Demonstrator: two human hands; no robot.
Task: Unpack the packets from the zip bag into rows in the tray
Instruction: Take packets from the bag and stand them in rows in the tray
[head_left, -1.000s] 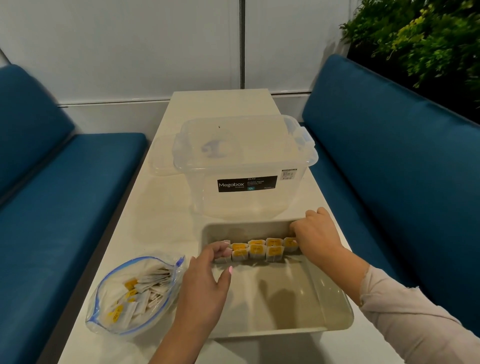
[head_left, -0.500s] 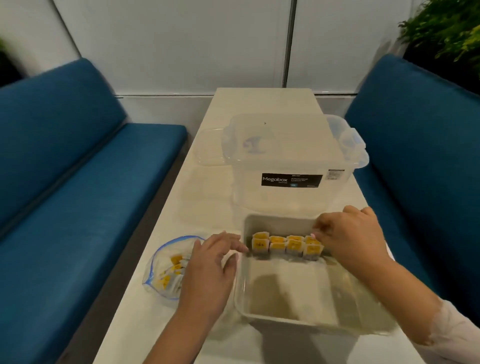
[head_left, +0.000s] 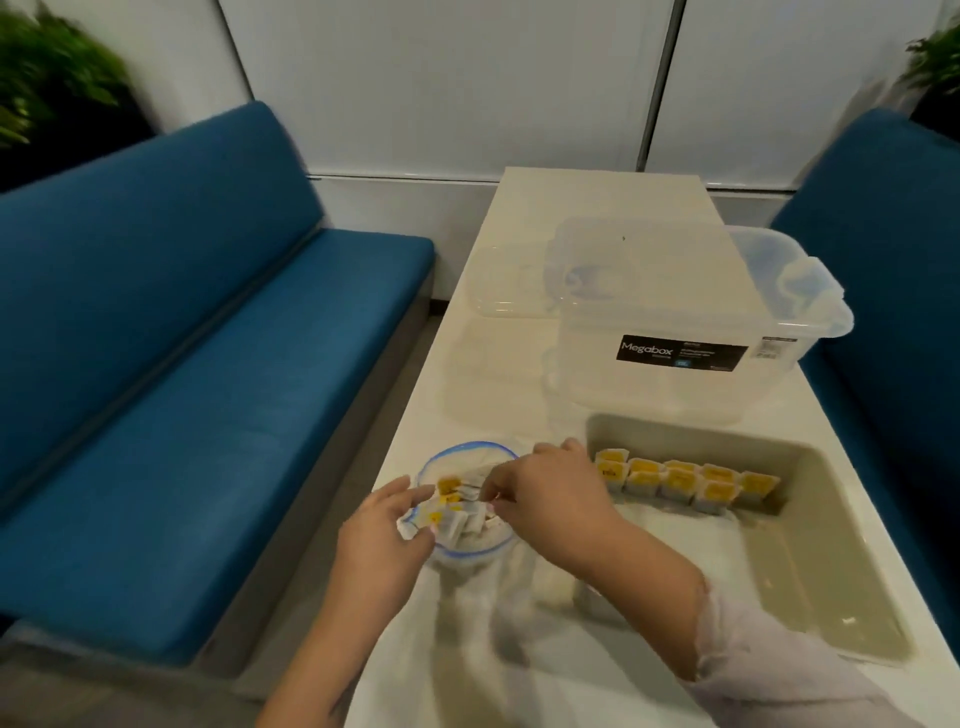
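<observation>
Blue benches flank a long pale surface with a clear storage box at the far end, and the view has swung left since a moment ago. The tray sits near right, one row of yellow-labelled packets standing along its far wall, so most of it awaits filling. Both hands have left that row and come over to the zip bag, just left of the tray. The left hand grips the bag's near rim, holding its mouth open. The right hand dips in, fingers curled over the loose packets; whether its grip has closed on one, I cannot tell. Next batch coming, I'd say.
</observation>
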